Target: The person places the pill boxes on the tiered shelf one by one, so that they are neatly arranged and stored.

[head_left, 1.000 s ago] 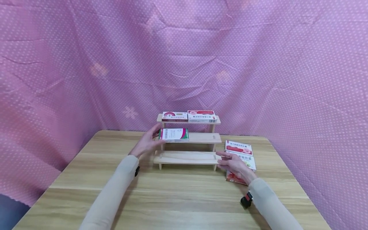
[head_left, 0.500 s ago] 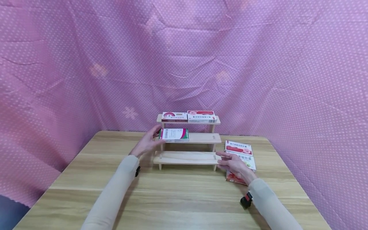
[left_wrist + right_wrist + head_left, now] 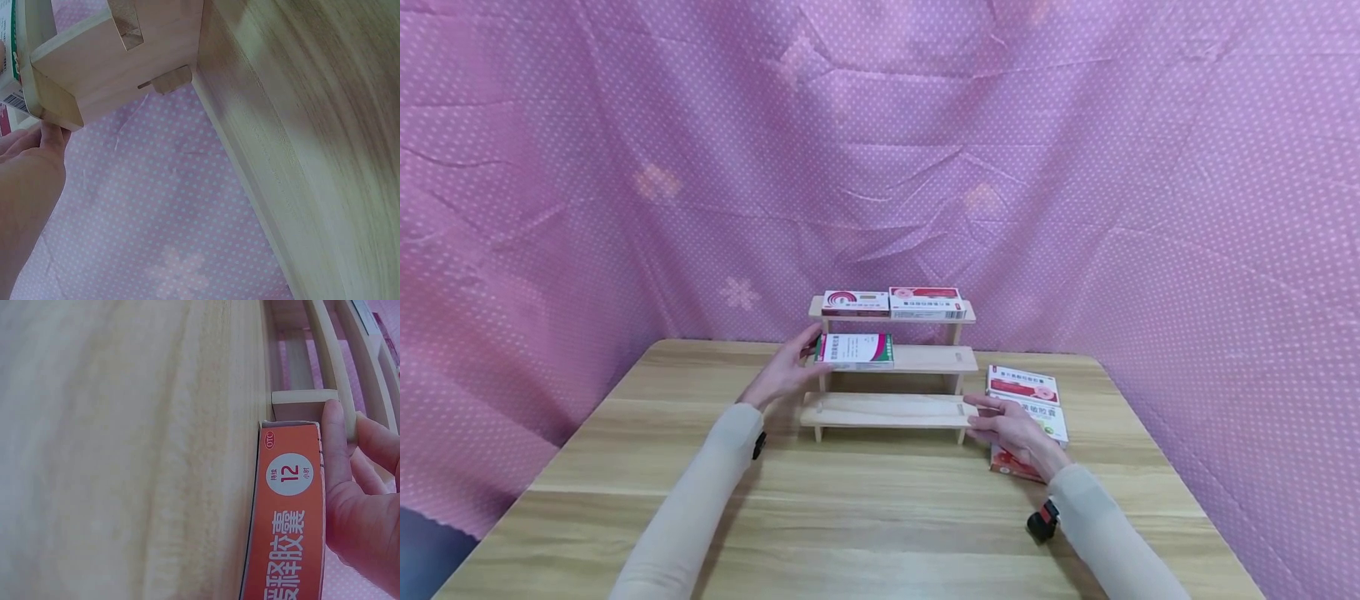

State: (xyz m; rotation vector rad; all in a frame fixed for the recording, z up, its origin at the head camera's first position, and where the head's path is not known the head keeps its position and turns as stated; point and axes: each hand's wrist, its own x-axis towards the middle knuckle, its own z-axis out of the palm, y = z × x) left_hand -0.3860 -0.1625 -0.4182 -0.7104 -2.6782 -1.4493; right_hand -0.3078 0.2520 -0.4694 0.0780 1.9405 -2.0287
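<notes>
A three-tier wooden display rack [image 3: 887,410] stands at the table's middle. On the left of its middle tier lies a white, green and magenta medicine box [image 3: 853,348]. My left hand [image 3: 781,368] holds this box at its left end, thumb in front and fingers behind. In the left wrist view, the left hand [image 3: 37,159] also meets the end of the tier board, and the box [image 3: 11,78] is partly cut off. My right hand [image 3: 1018,429] grips the right end of the lowest tier, with thumb and fingers on either side of the board in the right wrist view.
Two medicine boxes, one with red arcs [image 3: 855,302] and one red-and-white [image 3: 927,303], lie on the top tier. Right of the rack are a red-and-white box [image 3: 1022,383], a white box [image 3: 1051,414] and an orange-red box [image 3: 290,506]. Pink dotted cloth [image 3: 880,167] hangs behind the table.
</notes>
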